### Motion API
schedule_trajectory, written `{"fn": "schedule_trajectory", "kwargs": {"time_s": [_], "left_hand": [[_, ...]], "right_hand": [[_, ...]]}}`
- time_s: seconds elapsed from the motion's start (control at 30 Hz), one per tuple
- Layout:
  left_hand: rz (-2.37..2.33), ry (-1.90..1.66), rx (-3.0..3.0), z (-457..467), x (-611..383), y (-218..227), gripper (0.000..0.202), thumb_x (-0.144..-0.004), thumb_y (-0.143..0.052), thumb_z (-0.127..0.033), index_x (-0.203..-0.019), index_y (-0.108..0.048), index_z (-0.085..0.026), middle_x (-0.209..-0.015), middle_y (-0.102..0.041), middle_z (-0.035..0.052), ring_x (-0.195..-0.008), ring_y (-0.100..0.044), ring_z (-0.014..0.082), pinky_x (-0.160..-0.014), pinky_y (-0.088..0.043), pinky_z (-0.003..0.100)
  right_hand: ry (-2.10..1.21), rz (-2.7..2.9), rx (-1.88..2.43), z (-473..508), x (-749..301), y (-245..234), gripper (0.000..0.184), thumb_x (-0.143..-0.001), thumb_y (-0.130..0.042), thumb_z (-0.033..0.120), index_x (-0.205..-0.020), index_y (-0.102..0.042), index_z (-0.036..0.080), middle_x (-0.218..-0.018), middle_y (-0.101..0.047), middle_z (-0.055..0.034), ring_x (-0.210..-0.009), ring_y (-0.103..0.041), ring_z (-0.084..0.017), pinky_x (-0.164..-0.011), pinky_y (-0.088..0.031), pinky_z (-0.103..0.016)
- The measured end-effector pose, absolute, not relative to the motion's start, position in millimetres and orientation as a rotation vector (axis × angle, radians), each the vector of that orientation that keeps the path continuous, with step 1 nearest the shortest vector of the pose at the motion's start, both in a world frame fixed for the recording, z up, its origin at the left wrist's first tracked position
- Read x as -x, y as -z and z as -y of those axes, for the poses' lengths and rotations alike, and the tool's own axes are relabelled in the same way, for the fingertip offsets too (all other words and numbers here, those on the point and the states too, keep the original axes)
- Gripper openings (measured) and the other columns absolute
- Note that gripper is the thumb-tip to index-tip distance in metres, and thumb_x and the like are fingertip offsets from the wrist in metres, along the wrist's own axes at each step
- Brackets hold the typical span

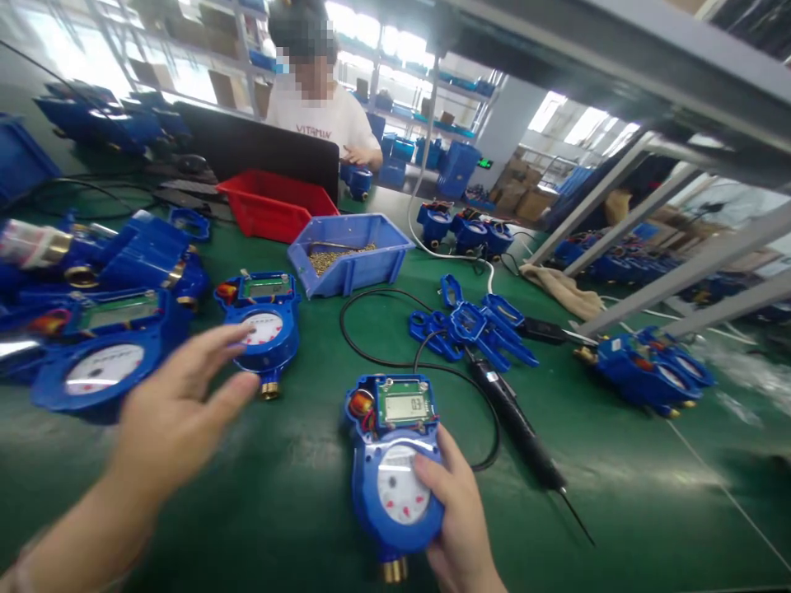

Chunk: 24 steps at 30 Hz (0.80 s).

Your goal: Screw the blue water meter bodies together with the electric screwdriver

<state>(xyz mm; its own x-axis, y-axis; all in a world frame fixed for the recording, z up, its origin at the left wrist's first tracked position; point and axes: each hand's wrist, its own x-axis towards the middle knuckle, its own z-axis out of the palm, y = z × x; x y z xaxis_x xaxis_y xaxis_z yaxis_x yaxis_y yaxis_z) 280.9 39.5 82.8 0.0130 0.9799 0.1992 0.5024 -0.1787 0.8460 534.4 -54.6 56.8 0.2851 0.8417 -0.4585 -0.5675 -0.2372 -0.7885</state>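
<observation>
My right hand [458,517] grips a blue water meter [395,461] that lies on the green table, its small LCD circuit board exposed at the top and its white dial below. My left hand [179,403] hovers open, fingers stretched out, just short of a second blue meter [264,325] with an open top. More blue meters [99,362] are crowded along the left edge. A black electric screwdriver [516,424] with a coiled black cable lies right of the held meter. Several loose blue covers [473,325] sit beyond it.
A blue bin of brass screws [349,255] and a red bin [275,206] stand at the back. Another person in a white shirt [321,115] works across the table behind a black screen. Further meters [648,371] lie right, beside a grey metal frame [680,272].
</observation>
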Motion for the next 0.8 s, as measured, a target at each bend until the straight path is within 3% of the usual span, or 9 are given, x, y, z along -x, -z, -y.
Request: {"fn": "schedule_trajectory", "kwargs": {"time_s": [0.13,0.3,0.37,0.47,0.53,0.63,0.8], "left_hand": [[-1.243,-0.869,-1.654,-32.3,-338.6,-59.2,0.070,-0.074,-0.059,-0.052,-0.131,-0.041,-0.017,-0.137,-0.045,0.0149,-0.122,-0.048,0.0318,-0.101,-0.040,0.048],[-1.146,-0.812,-1.600,-38.2,-356.6,-51.8,0.068,-0.070,-0.065,-0.044,-0.128,-0.042,-0.017,-0.131,-0.051,0.0132,-0.116,-0.052,0.0291,-0.101,-0.040,0.047],[-1.142,-0.798,-1.577,-38.6,-355.7,-52.7,0.066,-0.068,-0.068,-0.040,-0.126,-0.044,-0.019,-0.128,-0.054,0.0115,-0.113,-0.055,0.0286,-0.099,-0.042,0.046],[-1.138,-0.789,-1.543,-37.6,-355.3,-52.5,0.064,-0.066,-0.069,-0.037,-0.123,-0.045,-0.020,-0.125,-0.056,0.0103,-0.110,-0.056,0.0281,-0.097,-0.044,0.045],[-1.139,-0.787,-1.528,-37.0,-356.0,-50.8,0.063,-0.067,-0.068,-0.036,-0.123,-0.044,-0.020,-0.125,-0.055,0.0100,-0.110,-0.056,0.0280,-0.097,-0.044,0.045],[-1.133,-0.796,-1.518,-37.0,-356.9,-47.5,0.062,-0.067,-0.068,-0.035,-0.122,-0.044,-0.021,-0.126,-0.054,0.0096,-0.112,-0.055,0.0278,-0.098,-0.043,0.045],[-1.107,-0.828,-1.518,-37.8,-356.7,-45.6,0.061,-0.068,-0.069,-0.035,-0.121,-0.044,-0.021,-0.125,-0.055,0.0086,-0.110,-0.056,0.0269,-0.094,-0.046,0.040]], "right_hand": [[-1.381,0.328,1.140,43.7,-499.9,-51.0,0.075,-0.058,-0.075,0.023,-0.127,-0.046,0.017,-0.105,-0.068,-0.0096,-0.090,-0.067,-0.029,-0.076,-0.054,-0.037],[-1.389,0.428,1.175,43.7,-497.9,-38.8,0.074,-0.065,-0.072,0.030,-0.130,-0.037,0.021,-0.117,-0.062,-0.0097,-0.100,-0.063,-0.029,-0.087,-0.051,-0.044],[-1.326,0.627,1.303,42.5,-509.0,-37.9,0.073,-0.068,-0.070,0.036,-0.131,-0.036,0.021,-0.126,-0.056,-0.0119,-0.111,-0.057,-0.031,-0.094,-0.046,-0.048],[-0.911,1.062,1.564,36.3,-529.5,-48.3,0.069,-0.075,-0.065,0.036,-0.135,-0.032,0.025,-0.141,-0.041,-0.0106,-0.130,-0.038,-0.030,-0.107,-0.028,-0.053],[-0.560,1.399,1.594,30.5,-538.7,-60.3,0.062,-0.080,-0.059,0.030,-0.135,-0.031,0.028,-0.137,-0.047,-0.0079,-0.131,-0.037,-0.028,-0.109,-0.019,-0.057],[-0.190,1.844,1.493,22.5,-541.1,-75.6,0.050,-0.080,-0.058,0.024,-0.126,-0.041,0.028,-0.116,-0.064,-0.0045,-0.120,-0.050,-0.030,-0.109,-0.008,-0.059],[0.127,2.075,1.493,15.3,-535.5,-81.7,0.040,-0.076,-0.059,0.029,-0.115,-0.049,0.025,-0.101,-0.071,-0.0035,-0.112,-0.056,-0.035,-0.109,0.004,-0.056]]}}
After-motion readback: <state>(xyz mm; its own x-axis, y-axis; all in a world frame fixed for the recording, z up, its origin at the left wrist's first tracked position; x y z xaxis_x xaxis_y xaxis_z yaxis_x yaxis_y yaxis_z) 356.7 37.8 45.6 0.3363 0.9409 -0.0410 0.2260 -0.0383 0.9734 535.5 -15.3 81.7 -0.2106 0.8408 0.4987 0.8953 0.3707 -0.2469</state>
